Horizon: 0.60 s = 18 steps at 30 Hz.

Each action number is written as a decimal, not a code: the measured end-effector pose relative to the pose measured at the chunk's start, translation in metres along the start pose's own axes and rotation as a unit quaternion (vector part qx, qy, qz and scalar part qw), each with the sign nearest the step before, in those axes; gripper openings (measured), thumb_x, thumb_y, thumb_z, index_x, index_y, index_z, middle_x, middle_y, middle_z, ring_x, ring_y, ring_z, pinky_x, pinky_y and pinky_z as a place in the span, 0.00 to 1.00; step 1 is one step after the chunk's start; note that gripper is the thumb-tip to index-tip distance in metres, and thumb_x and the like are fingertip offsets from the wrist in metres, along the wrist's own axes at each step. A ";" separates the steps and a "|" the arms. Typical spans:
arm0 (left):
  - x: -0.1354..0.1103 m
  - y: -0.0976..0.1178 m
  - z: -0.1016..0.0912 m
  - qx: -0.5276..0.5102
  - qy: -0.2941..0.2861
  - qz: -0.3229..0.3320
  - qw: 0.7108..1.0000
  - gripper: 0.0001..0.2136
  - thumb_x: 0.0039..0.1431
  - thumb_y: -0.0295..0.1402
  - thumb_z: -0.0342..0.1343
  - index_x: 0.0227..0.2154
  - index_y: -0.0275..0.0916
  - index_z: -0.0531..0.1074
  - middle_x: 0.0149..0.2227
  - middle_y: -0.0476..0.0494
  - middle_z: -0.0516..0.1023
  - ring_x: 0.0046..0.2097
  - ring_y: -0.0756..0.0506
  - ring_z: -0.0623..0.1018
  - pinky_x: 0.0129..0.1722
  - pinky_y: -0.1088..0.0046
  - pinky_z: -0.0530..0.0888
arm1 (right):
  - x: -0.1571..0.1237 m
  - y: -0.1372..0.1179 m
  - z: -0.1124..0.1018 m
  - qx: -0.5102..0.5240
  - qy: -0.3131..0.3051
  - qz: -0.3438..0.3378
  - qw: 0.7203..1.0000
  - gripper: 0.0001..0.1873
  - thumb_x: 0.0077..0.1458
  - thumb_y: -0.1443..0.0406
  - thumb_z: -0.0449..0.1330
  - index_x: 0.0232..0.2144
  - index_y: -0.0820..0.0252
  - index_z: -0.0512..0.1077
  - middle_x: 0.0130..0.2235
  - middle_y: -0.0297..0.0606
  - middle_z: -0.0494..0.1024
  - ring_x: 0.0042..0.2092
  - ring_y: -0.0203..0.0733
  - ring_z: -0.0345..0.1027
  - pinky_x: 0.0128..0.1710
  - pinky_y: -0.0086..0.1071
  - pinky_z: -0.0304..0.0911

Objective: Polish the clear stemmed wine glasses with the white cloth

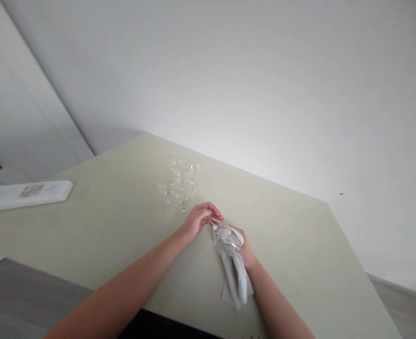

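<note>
My left hand (200, 218) pinches the stem of a clear stemmed glass (225, 234) that lies tilted over the table. My right hand (246, 249) is closed on a light grey cloth (235, 275), pressed around the bowl of that glass. The cloth hangs down from my right hand and drapes onto the pale green table (123, 221). Both hands are close together near the middle of the table.
Several clear stemmed glasses (180, 181) stand upright in a cluster just beyond my left hand. A flat white object (26, 194) lies at the table's left edge. A white wall rises behind the table, and grey floor shows at the lower left.
</note>
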<state>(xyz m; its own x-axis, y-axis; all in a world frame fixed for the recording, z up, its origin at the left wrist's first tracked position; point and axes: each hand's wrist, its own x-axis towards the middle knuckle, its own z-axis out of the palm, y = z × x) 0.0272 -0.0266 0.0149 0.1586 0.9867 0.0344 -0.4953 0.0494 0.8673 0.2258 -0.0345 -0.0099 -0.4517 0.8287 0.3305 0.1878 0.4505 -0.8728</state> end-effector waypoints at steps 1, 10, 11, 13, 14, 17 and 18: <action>0.001 0.000 0.001 -0.005 0.018 -0.018 1.000 0.09 0.51 0.38 0.59 0.29 0.36 0.74 0.31 0.42 0.81 0.37 0.41 0.83 0.33 0.71 0.75 | -0.001 -0.002 0.002 -0.006 0.003 -0.007 1.000 0.08 0.52 0.59 0.63 0.34 0.55 0.75 0.31 0.36 0.79 0.32 0.43 0.73 0.32 0.33 0.69; 0.000 0.006 0.002 0.009 -0.008 0.016 1.000 0.14 0.54 0.43 0.58 0.34 0.35 0.75 0.34 0.38 0.82 0.36 0.43 0.82 0.32 0.72 0.73 | -0.002 0.001 0.002 0.016 0.028 -0.018 0.999 0.12 0.56 0.55 0.60 0.37 0.56 0.76 0.33 0.41 0.81 0.33 0.48 0.75 0.32 0.38 0.72; -0.001 0.005 0.002 0.016 -0.013 0.029 0.999 0.14 0.54 0.42 0.59 0.34 0.35 0.75 0.33 0.38 0.82 0.36 0.43 0.81 0.32 0.72 0.74 | -0.001 0.002 0.001 0.022 0.031 -0.010 0.999 0.13 0.57 0.53 0.59 0.33 0.55 0.75 0.31 0.40 0.80 0.31 0.47 0.74 0.30 0.37 0.71; -0.001 0.004 0.002 0.033 -0.003 0.032 0.999 0.12 0.52 0.39 0.60 0.34 0.35 0.75 0.34 0.39 0.82 0.37 0.43 0.81 0.33 0.72 0.74 | 0.001 0.002 0.000 0.017 0.025 -0.007 1.000 0.15 0.57 0.51 0.59 0.30 0.56 0.74 0.27 0.38 0.78 0.28 0.46 0.72 0.27 0.35 0.69; 0.000 0.003 0.003 0.039 0.013 0.022 0.999 0.11 0.51 0.38 0.61 0.33 0.36 0.74 0.34 0.40 0.82 0.38 0.42 0.81 0.33 0.72 0.74 | 0.001 0.001 0.000 0.013 0.019 -0.007 1.000 0.15 0.56 0.52 0.60 0.31 0.56 0.75 0.28 0.38 0.79 0.29 0.45 0.73 0.28 0.35 0.69; 0.004 0.001 0.003 0.045 0.065 -0.041 0.996 0.09 0.49 0.36 0.60 0.32 0.37 0.73 0.35 0.40 0.83 0.41 0.41 0.82 0.32 0.73 0.73 | 0.000 -0.006 0.005 -0.013 0.019 -0.012 1.000 0.12 0.54 0.59 0.63 0.39 0.57 0.77 0.36 0.40 0.81 0.37 0.46 0.75 0.38 0.35 0.70; 0.005 0.001 0.002 0.047 0.070 -0.064 0.994 0.09 0.49 0.36 0.59 0.32 0.37 0.72 0.35 0.40 0.83 0.41 0.41 0.82 0.31 0.74 0.72 | 0.000 -0.007 0.007 -0.025 0.025 -0.016 0.999 0.13 0.53 0.61 0.63 0.42 0.57 0.77 0.39 0.41 0.81 0.39 0.46 0.76 0.40 0.36 0.69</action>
<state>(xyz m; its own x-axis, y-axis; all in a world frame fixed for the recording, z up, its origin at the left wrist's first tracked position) 0.0294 -0.0224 0.0166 0.0913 0.9854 -0.1439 -0.3963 0.1685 0.9026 0.2185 -0.0399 -0.0062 -0.4140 0.8288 0.3764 0.2182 0.4918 -0.8429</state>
